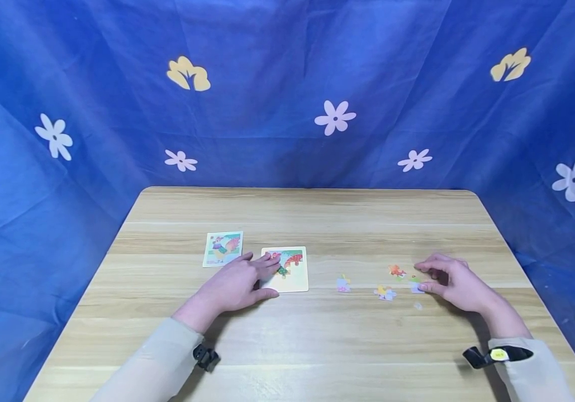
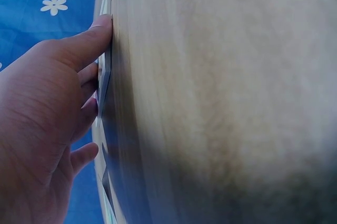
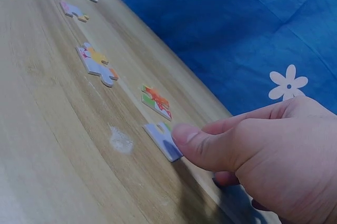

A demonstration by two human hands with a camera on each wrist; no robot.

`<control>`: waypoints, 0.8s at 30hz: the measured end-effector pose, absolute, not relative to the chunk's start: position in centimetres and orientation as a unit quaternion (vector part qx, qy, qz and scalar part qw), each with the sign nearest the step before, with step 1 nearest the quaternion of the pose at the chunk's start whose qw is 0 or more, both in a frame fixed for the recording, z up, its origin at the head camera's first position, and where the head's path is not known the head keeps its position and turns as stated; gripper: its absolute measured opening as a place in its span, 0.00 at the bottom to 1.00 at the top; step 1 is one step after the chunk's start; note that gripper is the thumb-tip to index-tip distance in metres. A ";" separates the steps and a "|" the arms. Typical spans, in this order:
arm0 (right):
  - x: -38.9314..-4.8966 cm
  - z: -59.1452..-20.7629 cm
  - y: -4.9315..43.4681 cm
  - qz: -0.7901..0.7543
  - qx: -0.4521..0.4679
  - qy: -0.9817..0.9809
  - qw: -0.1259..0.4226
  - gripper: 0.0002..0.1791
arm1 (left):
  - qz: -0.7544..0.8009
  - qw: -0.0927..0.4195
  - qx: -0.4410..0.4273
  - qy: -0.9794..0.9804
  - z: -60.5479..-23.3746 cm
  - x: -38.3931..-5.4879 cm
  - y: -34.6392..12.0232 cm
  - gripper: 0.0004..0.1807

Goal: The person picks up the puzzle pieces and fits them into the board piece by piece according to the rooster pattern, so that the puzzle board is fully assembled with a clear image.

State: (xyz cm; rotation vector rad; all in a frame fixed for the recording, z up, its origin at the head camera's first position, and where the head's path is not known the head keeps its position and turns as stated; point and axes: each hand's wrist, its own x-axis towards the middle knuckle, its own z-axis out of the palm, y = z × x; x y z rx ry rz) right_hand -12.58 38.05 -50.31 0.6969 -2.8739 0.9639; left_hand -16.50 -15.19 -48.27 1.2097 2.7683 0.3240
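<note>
My left hand [image 1: 237, 282] rests on a square white-framed puzzle board [image 1: 294, 283], its fingers stretched over the pieces set in the upper part. In the left wrist view the thumb [image 2: 95, 40] lies at the board's near edge. To the right, my right hand [image 1: 460, 285] is at a lilac-and-green puzzle piece [image 1: 415, 287] lying on the table. Its thumb [image 3: 187, 137] is at the piece's edge, and a gap shows between thumb and forefinger. Near it lie an orange-red piece [image 3: 156, 101], a yellow-and-lilac piece [image 3: 96, 62] and another lilac piece [image 1: 343, 283].
A picture card [image 1: 223, 249] showing a colourful bird lies left of the board. A small whitish patch [image 3: 121, 140] is on the wooden table [image 1: 287, 346] near the right hand. Blue flowered cloth [image 1: 267, 111] hangs around the table's back and sides.
</note>
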 end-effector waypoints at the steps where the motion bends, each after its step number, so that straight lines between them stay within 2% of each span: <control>1: -12.6 -50.4 38.0 0.310 0.224 -0.924 0.016 0.24 | 0.106 0.051 0.397 0.910 -48.3 -16.5 -15.2 0.41; 24: -14.2 -50.9 34.4 0.317 0.209 -0.925 0.002 0.22 | 0.112 0.054 0.394 0.911 -48.0 -16.2 -15.1 0.40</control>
